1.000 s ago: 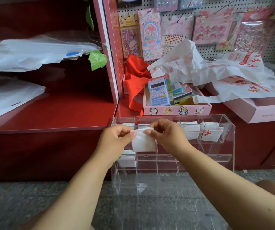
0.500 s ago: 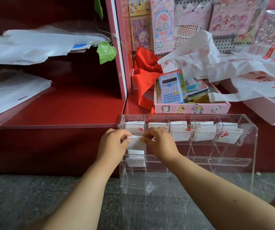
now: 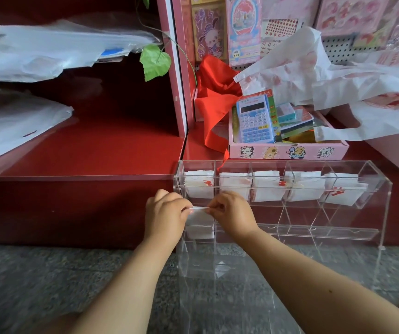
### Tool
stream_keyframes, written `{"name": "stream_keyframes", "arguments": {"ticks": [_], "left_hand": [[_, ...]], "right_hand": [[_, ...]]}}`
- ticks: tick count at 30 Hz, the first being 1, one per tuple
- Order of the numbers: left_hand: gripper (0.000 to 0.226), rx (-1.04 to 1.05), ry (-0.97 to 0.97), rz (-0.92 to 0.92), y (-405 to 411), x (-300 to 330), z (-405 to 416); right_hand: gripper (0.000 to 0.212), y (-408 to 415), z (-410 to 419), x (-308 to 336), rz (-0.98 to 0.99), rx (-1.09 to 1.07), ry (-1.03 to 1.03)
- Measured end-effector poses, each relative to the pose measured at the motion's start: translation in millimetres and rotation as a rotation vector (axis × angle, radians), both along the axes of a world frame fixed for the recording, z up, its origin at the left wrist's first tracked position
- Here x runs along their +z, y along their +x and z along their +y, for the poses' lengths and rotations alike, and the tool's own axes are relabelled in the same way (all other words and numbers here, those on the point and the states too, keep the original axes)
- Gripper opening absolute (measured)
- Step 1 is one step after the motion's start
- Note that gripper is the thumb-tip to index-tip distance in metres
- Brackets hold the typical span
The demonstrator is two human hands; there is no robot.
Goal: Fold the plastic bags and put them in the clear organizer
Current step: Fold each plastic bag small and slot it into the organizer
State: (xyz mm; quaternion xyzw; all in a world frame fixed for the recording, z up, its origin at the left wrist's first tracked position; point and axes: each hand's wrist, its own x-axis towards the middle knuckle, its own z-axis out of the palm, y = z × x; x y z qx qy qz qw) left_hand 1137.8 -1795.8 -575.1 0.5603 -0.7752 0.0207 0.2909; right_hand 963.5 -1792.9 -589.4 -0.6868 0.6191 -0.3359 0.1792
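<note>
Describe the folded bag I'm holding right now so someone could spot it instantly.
Find the clear organizer standing on the floor against the red counter. At its leftmost column, second row, both hands pinch one folded bag. Unlike the five tucked along the top row, it is held by fingers.

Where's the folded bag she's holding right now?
In the head view the folded bag is pinched between the left hand and right hand, at the clear organizer's leftmost middle-row slot.
</note>
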Motion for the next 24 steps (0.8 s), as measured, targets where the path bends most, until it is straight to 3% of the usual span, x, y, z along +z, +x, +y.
{"name": "stream_keyframes", "arguments": {"ticks": [10, 14, 19, 24], "left_hand": [[0.004, 0.191, 0.062, -0.135, -10, -14, 1], [0.017, 0.289, 0.209, -0.201, -9, -15, -3], [0.02, 0.354, 0.319, -0.048, 1, -29, -16], [0.014, 0.248, 0.29, 0.026, -1, -13, -7]], "right_hand": [[0.01, 7, -6, 0, 0.041, -0.023, 0.24], [0.013, 10, -10, 0, 0.102, -0.016, 0.321], [0.032, 14, -20, 0, 0.133, -0.045, 0.425], [0.026, 11, -17, 0, 0.053, -0.03, 0.429]]}}
